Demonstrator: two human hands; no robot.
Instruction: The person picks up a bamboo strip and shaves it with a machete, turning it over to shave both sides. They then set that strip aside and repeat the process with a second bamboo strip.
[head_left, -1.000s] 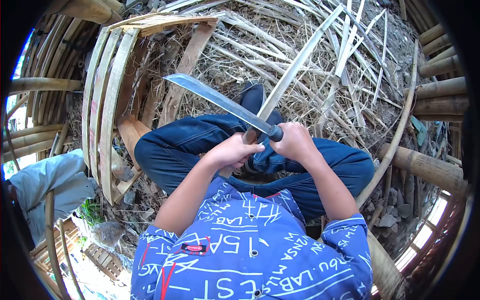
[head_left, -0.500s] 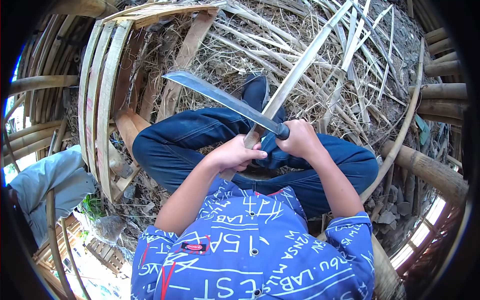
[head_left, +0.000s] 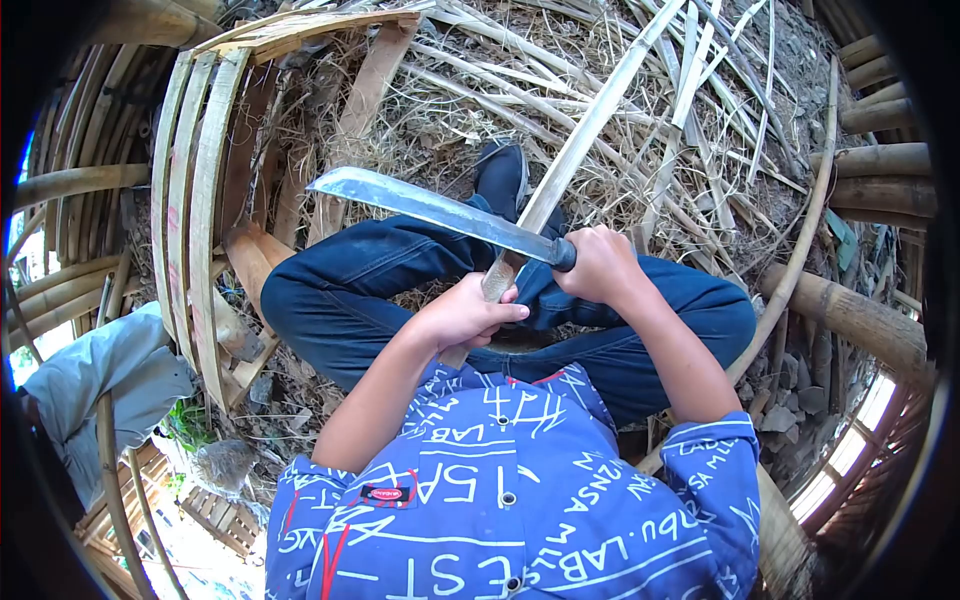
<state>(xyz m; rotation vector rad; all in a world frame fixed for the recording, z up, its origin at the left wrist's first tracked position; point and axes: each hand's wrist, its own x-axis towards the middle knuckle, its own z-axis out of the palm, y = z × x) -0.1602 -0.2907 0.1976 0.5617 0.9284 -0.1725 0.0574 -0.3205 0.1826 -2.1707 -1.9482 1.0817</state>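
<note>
A long, pale bamboo strip point(head_left: 585, 140) runs from my lap up toward the far right. My left hand point(head_left: 468, 312) is closed around its near end, thumb laid over the front. In my right hand point(head_left: 600, 262) is the dark handle of a machete point(head_left: 425, 215), wrapped by the fingers. The broad blade points to the left and crosses over the strip just above my left hand. Both hands are over my crossed legs, in dark jeans point(head_left: 340, 290). One dark shoe point(head_left: 501, 180) shows beyond the blade.
A slatted wooden crate point(head_left: 212, 190) stands at the left. Cut strips point(head_left: 690, 80) and fibrous shavings point(head_left: 440, 110) cover the ground ahead. Thick bamboo poles point(head_left: 850, 320) line the right side. Grey cloth point(head_left: 105, 385) is at lower left, near a thin pole point(head_left: 113, 480).
The machete blade has swung slightly, its tip now lower and farther left, with its flat face catching more light. Both hands keep their grips. The whole view has shifted slightly.
</note>
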